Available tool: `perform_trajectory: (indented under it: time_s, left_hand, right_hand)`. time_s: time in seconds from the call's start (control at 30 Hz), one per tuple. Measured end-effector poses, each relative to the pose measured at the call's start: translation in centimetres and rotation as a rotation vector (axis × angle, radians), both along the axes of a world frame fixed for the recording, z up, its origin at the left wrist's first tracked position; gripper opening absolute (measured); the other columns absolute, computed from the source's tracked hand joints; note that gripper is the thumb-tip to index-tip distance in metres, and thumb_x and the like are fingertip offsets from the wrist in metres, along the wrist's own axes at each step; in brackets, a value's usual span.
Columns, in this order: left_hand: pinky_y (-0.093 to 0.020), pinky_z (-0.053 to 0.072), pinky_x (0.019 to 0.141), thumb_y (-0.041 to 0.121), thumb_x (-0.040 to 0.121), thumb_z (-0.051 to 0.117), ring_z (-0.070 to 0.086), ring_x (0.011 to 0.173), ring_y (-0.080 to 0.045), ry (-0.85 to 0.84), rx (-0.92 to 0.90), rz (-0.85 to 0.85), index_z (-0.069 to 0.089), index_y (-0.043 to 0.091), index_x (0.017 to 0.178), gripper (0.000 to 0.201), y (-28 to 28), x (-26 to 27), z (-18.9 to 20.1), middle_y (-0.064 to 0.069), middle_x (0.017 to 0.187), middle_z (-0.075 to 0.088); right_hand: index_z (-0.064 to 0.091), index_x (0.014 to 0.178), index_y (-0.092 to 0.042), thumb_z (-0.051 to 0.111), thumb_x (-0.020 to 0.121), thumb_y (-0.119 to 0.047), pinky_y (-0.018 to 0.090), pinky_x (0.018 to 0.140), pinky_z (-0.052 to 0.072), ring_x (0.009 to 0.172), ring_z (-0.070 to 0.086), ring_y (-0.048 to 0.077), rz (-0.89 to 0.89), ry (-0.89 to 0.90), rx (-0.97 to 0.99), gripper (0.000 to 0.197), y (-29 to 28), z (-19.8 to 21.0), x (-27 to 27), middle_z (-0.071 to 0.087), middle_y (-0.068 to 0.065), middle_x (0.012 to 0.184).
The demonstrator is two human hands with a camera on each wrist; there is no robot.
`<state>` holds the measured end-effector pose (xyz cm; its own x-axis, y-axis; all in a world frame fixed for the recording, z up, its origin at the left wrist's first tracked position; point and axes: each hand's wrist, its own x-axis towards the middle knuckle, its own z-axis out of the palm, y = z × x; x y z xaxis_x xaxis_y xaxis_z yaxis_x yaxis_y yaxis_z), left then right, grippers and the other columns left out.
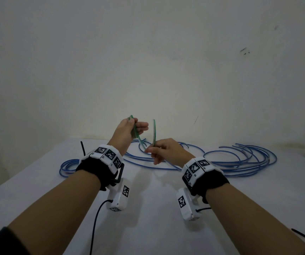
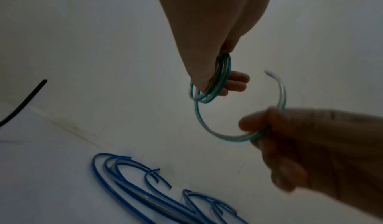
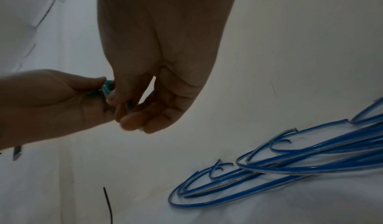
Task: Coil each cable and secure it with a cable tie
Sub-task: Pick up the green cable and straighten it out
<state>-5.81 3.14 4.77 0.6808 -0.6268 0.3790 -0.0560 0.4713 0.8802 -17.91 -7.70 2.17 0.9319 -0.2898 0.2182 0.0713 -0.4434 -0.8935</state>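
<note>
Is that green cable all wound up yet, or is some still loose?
Partly wound. The left hand holds several loops of the green cable, but a loose end curves out through the right hand.

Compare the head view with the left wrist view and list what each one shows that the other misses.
Only the head view shows both wristbands with their printed markers and the whole spread of blue cables across the white table. Only the left wrist view shows the green cable wound in several loops at the left hand, and its frayed free end. Both show the right hand pinching the green cable's loose tail, the left hand holding it, and blue cables lying uncoiled.
</note>
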Motion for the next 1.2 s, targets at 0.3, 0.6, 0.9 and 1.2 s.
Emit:
perform_trajectory:
  time_s: [0.3,0.6,0.9,1.2]
  left_hand:
    - [-0.017,0.041,0.066,0.016,0.101,0.035,0.049,0.075,-0.013,-0.436,0.402,0.192,0.049,0.007,0.100,0.016,0.0,-1.3,-1.3,0.002,0.080,0.051]
    - [-0.019,0.030,0.048,0.014,0.101,0.031,0.034,0.046,-0.007,-0.386,0.435,-0.064,0.046,0.010,0.072,0.032,0.5,-2.3,-0.9,0.000,0.058,0.040]
    - [-0.018,0.024,0.045,0.036,0.101,0.030,0.026,0.044,-0.008,-0.475,0.445,-0.093,0.051,0.004,0.074,0.047,0.8,-1.9,-0.6,0.002,0.052,0.030]
    - [-0.016,0.024,0.045,0.019,0.103,0.029,0.027,0.044,-0.006,-0.379,0.449,-0.209,0.052,0.008,0.079,0.035,0.8,-1.8,-0.7,0.003,0.054,0.029]
  right_hand:
    - [0.049,0.101,-0.002,0.062,0.084,0.007,0.026,0.053,0.055,0.053,0.064,0.018,-0.031,-0.234,0.209,0.023,1.1,1.5,0.9,0.061,0.016,0.074]
    - [0.036,0.132,-0.005,0.075,0.077,-0.006,0.022,0.050,0.048,0.053,0.060,0.015,-0.196,-0.313,0.314,0.067,0.9,2.1,1.0,0.057,0.009,0.084]
    - [0.048,0.130,0.001,0.059,0.092,-0.014,0.018,0.047,0.046,0.049,0.054,0.010,-0.192,-0.267,0.131,0.043,0.4,1.7,0.9,0.059,0.005,0.075]
    - [0.070,0.099,-0.003,0.049,0.097,-0.011,0.005,0.064,0.037,0.061,0.053,-0.003,-0.175,-0.286,-0.216,0.023,-0.1,1.5,0.5,0.053,-0.013,0.064]
